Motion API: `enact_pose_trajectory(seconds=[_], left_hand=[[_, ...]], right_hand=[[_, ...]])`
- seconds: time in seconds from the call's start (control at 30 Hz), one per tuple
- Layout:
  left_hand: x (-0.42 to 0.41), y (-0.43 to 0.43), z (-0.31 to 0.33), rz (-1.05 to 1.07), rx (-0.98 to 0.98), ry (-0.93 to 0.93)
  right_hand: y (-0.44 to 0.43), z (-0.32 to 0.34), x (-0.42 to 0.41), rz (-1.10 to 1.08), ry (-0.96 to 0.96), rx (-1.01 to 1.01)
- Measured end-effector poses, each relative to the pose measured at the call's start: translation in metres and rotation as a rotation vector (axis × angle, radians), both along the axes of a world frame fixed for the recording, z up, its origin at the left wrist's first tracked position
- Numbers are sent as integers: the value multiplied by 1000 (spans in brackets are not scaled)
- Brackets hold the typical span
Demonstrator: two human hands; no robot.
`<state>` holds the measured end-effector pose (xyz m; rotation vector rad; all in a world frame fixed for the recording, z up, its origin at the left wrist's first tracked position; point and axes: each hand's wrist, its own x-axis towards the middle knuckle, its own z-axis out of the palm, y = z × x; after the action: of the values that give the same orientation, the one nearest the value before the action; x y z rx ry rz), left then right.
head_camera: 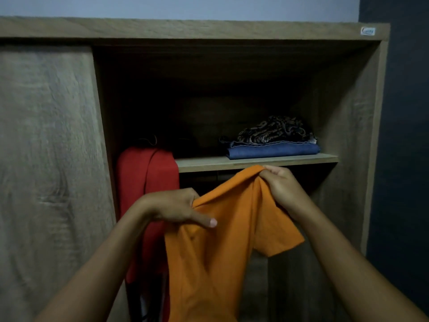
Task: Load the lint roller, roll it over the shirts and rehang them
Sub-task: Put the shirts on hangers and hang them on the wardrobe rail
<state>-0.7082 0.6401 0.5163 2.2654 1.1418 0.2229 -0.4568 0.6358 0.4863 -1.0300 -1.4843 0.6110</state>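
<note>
Before the open wardrobe (362,112), at centre frame, hangs an orange shirt (209,263), held up in the air by both hands. Its long axis runs roughly vertical, from the gripped shoulder line down past the lower edge of the view. The shoulder line itself slopes upward from lower left to upper right. One short sleeve juts out and down towards the right. No print or writing shows on the fabric.

The left hand (176,208) grips the lower end of the shoulder line, fingers curled into the cloth and thumb laid straight across the front. The right hand (281,187) clenches a bunch of fabric at the higher end, just below the front edge of the shelf (204,164).

A red garment (144,177) hangs behind and to the left of the shirt, partly covered by the left forearm; its hanging point is lost in shadow.

On the shelf, well to the right, lies a folded blue garment (274,151) with a dark patterned garment (274,131) stacked on top of it.

A wood-grain sliding door (46,159) covers the left part of the wardrobe. A small white-and-blue sticker (368,31) sits at the upper right corner of the frame; its lettering is too blurred to read. A dark wall (404,135) adjoins the wardrobe on the right.
</note>
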Motion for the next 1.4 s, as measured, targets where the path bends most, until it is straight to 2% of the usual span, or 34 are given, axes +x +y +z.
enact_pose_trajectory(seconds=[0.03,0.1,0.2,0.27,0.33,0.4,0.47,0.53,0.67,0.73,0.87,0.93,0.97,1.03,1.1,1.23,1.33,1.4], left_hand=[[1,1,-3,12,-13,-45],[5,2,-7,90,-63,-253],[20,1,-8,250,-262,-751],[29,2,-3,354,-430,-1103],[35,3,4,362,-582,-1372],[39,3,8,320,-656,-1527],[44,3,9,309,-664,-1588],[48,4,8,322,-610,-1582],[37,13,2,358,-561,-1481],[30,14,-2,403,-476,-1373],[32,4,-20,530,142,-1063],[35,-5,-34,353,432,-935],[38,-8,-44,215,485,-798],[44,-2,-71,35,494,-484],[44,10,-96,48,467,-355],[31,22,-126,131,119,-451],[34,11,-131,181,-110,-636],[42,12,-130,321,-184,-799]], right_hand=[[1,0,0,-17,3,2],[4,-8,-2,-17,-10,-21],[3,-27,-9,-63,-97,-5],[-8,-36,-17,-124,-32,148],[-24,-41,-21,-40,-15,247],[-38,-45,-25,83,-131,183],[-41,-52,-25,82,-283,115],[-38,-53,-22,23,-306,161],[-39,-47,-1,29,-57,158],[-41,-42,8,42,-28,154],[-39,-37,8,57,-120,216],[-38,-38,3,57,-196,246],[-38,-39,0,62,-238,254],[-36,-42,-2,79,-319,251],[-32,-47,1,82,-391,235],[-11,-74,20,3,-540,88],[5,-96,29,58,-485,-49],[16,-104,26,112,-404,-87]])
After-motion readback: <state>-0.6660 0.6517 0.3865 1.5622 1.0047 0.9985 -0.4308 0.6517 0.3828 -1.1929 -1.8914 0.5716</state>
